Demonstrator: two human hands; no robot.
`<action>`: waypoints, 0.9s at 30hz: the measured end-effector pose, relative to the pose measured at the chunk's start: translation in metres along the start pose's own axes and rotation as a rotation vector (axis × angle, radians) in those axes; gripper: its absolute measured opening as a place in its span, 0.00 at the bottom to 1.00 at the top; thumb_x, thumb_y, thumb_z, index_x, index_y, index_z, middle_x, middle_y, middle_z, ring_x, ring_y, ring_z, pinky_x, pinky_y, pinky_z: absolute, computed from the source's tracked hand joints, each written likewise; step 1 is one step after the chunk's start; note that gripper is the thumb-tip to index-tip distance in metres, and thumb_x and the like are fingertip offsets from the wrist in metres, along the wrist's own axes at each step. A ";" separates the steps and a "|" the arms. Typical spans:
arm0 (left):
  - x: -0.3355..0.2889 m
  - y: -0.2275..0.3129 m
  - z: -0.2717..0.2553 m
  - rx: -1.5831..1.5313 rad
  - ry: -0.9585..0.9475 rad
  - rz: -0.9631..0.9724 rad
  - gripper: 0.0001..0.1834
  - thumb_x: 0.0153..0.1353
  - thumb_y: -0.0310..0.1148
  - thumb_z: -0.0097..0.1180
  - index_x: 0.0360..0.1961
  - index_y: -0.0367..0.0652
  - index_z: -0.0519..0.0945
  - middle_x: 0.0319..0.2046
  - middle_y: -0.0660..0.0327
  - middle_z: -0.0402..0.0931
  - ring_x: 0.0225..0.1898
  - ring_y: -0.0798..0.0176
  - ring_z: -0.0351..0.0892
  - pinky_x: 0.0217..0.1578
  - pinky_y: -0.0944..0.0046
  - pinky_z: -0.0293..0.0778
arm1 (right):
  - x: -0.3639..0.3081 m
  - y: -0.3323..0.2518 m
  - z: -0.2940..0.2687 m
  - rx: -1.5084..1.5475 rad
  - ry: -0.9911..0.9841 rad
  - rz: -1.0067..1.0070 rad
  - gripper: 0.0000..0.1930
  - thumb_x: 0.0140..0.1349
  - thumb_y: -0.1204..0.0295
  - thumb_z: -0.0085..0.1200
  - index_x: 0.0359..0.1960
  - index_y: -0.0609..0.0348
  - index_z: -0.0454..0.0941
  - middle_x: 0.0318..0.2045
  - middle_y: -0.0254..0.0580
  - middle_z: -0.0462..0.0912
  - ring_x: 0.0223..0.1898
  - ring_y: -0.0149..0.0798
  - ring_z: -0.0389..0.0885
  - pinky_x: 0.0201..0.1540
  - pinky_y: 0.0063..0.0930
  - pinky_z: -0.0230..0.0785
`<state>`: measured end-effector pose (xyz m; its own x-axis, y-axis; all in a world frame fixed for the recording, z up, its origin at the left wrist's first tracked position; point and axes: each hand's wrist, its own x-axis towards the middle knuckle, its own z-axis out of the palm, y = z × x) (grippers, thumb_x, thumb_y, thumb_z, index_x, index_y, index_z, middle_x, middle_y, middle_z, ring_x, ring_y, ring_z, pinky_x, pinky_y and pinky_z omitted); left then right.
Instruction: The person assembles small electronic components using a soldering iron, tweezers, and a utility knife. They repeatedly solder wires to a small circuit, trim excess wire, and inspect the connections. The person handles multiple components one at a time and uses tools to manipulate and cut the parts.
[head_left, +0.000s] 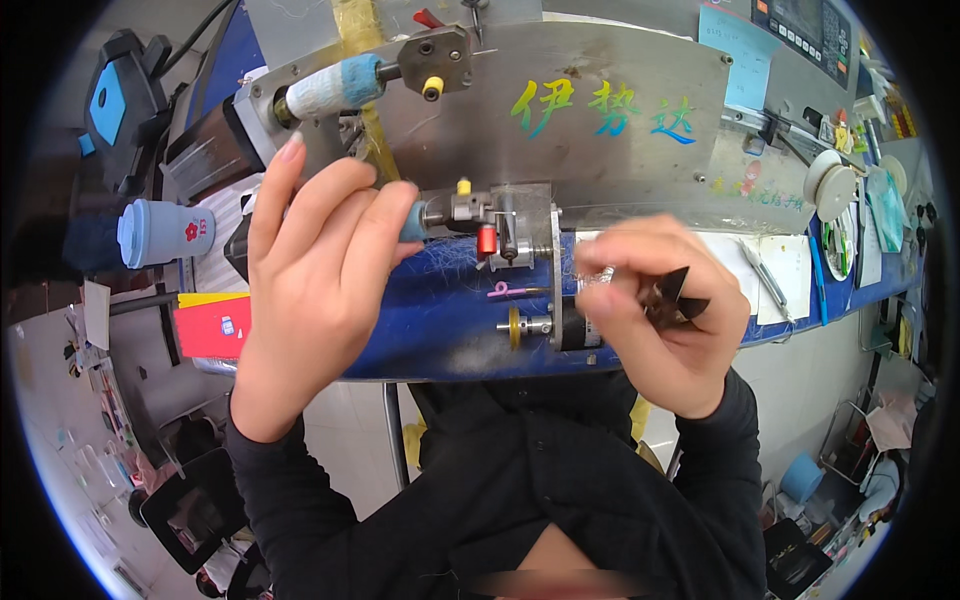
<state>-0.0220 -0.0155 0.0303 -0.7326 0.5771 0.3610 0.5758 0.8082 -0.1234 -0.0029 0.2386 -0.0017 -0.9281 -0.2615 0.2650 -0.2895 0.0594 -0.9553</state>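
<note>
My left hand (325, 265) curls over a spindle, its fingers bent and the thumb side against the light-blue wrapped end (413, 223); most of that spindle is hidden behind the hand. It joins a small metal clamp head (472, 208) with a yellow knob and a red knob (487, 240). My right hand (675, 315), slightly blurred, is closed around a dark tool with pointed blades (680, 298); its exact kind I cannot make out. Something small and shiny (603, 277) shows at the fingertips, beside an upright metal plate (557, 270).
Above my left hand, another spindle (335, 88) wrapped in white and blue carries a metal plate. A grey metal panel (620, 120) stands behind. A blue lidded cup (165, 235) and red card (215, 328) sit left. White spools (830, 190), tweezers (768, 280) and a control panel (805, 30) lie right.
</note>
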 end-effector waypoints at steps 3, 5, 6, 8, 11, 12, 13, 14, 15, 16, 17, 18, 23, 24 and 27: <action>0.000 0.000 -0.004 -0.059 -0.069 -0.019 0.27 0.52 0.23 0.64 0.57 0.41 0.81 0.43 0.58 0.83 0.58 0.53 0.76 0.70 0.46 0.53 | 0.017 0.009 0.012 -0.293 0.117 -0.241 0.11 0.61 0.83 0.60 0.45 0.64 0.82 0.41 0.44 0.81 0.29 0.25 0.73 0.32 0.17 0.66; -0.003 0.011 0.001 -0.007 0.038 -0.029 0.25 0.51 0.24 0.65 0.54 0.40 0.81 0.43 0.58 0.83 0.55 0.56 0.77 0.68 0.48 0.58 | 0.030 0.017 0.017 -0.276 0.078 -0.245 0.09 0.62 0.82 0.60 0.44 0.64 0.82 0.39 0.42 0.81 0.29 0.26 0.73 0.32 0.18 0.65; -0.003 0.017 0.009 -0.001 0.117 -0.033 0.23 0.54 0.23 0.64 0.54 0.39 0.81 0.46 0.57 0.83 0.54 0.56 0.78 0.64 0.51 0.64 | 0.033 0.019 0.019 -0.272 0.054 -0.244 0.08 0.62 0.82 0.60 0.43 0.65 0.82 0.38 0.41 0.81 0.29 0.26 0.73 0.31 0.18 0.65; -0.004 0.028 0.024 -0.015 0.499 0.019 0.15 0.62 0.28 0.61 0.50 0.35 0.82 0.45 0.53 0.82 0.42 0.53 0.81 0.43 0.62 0.78 | 0.036 0.019 0.019 -0.246 -0.014 -0.176 0.05 0.64 0.79 0.59 0.41 0.66 0.80 0.33 0.39 0.80 0.28 0.28 0.73 0.30 0.20 0.65; -0.013 0.056 0.031 -0.131 0.342 -0.231 0.13 0.65 0.39 0.62 0.33 0.38 0.79 0.27 0.58 0.77 0.23 0.60 0.77 0.22 0.66 0.72 | 0.044 0.020 0.021 -0.285 -0.075 -0.199 0.04 0.65 0.78 0.58 0.38 0.66 0.79 0.30 0.40 0.79 0.27 0.28 0.73 0.30 0.21 0.64; -0.014 0.064 0.031 -0.088 0.224 -0.292 0.16 0.65 0.42 0.63 0.28 0.41 0.76 0.22 0.61 0.72 0.18 0.62 0.75 0.17 0.65 0.68 | 0.046 0.020 0.021 -0.303 -0.080 -0.207 0.03 0.65 0.78 0.58 0.37 0.66 0.79 0.29 0.40 0.79 0.27 0.28 0.73 0.29 0.21 0.64; -0.010 0.067 0.039 -0.031 0.212 -0.298 0.19 0.65 0.41 0.63 0.22 0.45 0.70 0.16 0.65 0.65 0.15 0.64 0.71 0.14 0.64 0.63 | 0.047 0.020 0.022 -0.337 -0.092 -0.211 0.03 0.65 0.78 0.57 0.37 0.66 0.78 0.28 0.40 0.79 0.27 0.28 0.73 0.29 0.21 0.64; -0.008 0.071 0.042 -0.015 0.222 -0.321 0.20 0.65 0.41 0.63 0.22 0.45 0.70 0.15 0.65 0.65 0.14 0.64 0.71 0.14 0.65 0.63 | 0.049 0.020 0.022 -0.316 -0.097 -0.200 0.03 0.65 0.78 0.56 0.36 0.66 0.78 0.27 0.40 0.79 0.26 0.28 0.73 0.29 0.21 0.65; -0.005 0.074 0.044 0.001 0.233 -0.341 0.20 0.65 0.41 0.63 0.21 0.46 0.69 0.15 0.66 0.64 0.13 0.64 0.70 0.13 0.65 0.63 | 0.050 0.020 0.022 -0.312 -0.105 -0.183 0.03 0.65 0.79 0.56 0.36 0.66 0.78 0.27 0.40 0.79 0.26 0.28 0.73 0.29 0.22 0.65; -0.003 0.076 0.047 0.015 0.217 -0.357 0.20 0.65 0.41 0.63 0.21 0.46 0.69 0.14 0.66 0.64 0.11 0.63 0.69 0.13 0.65 0.62 | 0.050 0.021 0.023 -0.307 -0.111 -0.164 0.03 0.66 0.79 0.55 0.35 0.66 0.77 0.26 0.40 0.79 0.26 0.28 0.73 0.29 0.22 0.65; -0.001 0.075 0.049 0.032 0.250 -0.353 0.20 0.65 0.38 0.62 0.19 0.46 0.68 0.11 0.66 0.63 0.09 0.63 0.67 0.12 0.65 0.62 | 0.050 0.021 0.024 -0.282 -0.100 -0.155 0.03 0.66 0.79 0.55 0.35 0.66 0.77 0.26 0.39 0.78 0.26 0.27 0.72 0.29 0.22 0.65; 0.000 0.076 0.051 -0.007 0.295 -0.353 0.20 0.65 0.37 0.62 0.18 0.46 0.68 0.11 0.65 0.63 0.09 0.62 0.67 0.12 0.64 0.62 | 0.049 0.021 0.025 -0.259 -0.087 -0.146 0.03 0.66 0.79 0.55 0.35 0.66 0.77 0.25 0.39 0.78 0.26 0.27 0.72 0.30 0.21 0.65; 0.004 0.083 0.060 -0.308 0.373 -0.436 0.20 0.65 0.34 0.61 0.16 0.45 0.70 0.09 0.63 0.63 0.09 0.60 0.68 0.12 0.62 0.63 | 0.039 0.026 0.038 -0.144 0.039 -0.056 0.03 0.62 0.79 0.56 0.33 0.66 0.75 0.27 0.48 0.78 0.25 0.45 0.77 0.29 0.33 0.69; 0.005 0.085 0.060 -0.369 0.400 -0.464 0.19 0.64 0.33 0.62 0.17 0.45 0.71 0.10 0.63 0.64 0.09 0.59 0.68 0.12 0.62 0.63 | 0.037 0.026 0.041 -0.123 0.063 -0.036 0.03 0.62 0.79 0.56 0.33 0.66 0.76 0.26 0.48 0.78 0.24 0.43 0.76 0.29 0.32 0.69; 0.004 0.088 0.054 -0.455 0.396 -0.530 0.17 0.61 0.31 0.64 0.18 0.45 0.73 0.11 0.62 0.65 0.10 0.58 0.68 0.13 0.62 0.63 | 0.037 0.029 0.049 -0.060 0.130 -0.041 0.03 0.63 0.79 0.56 0.33 0.66 0.76 0.25 0.45 0.77 0.23 0.37 0.74 0.28 0.29 0.68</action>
<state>0.0065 0.0641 -0.0291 -0.8158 -0.0235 0.5778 0.3415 0.7867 0.5142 -0.0340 0.1831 -0.0260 -0.9366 -0.1379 0.3222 -0.3377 0.1099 -0.9348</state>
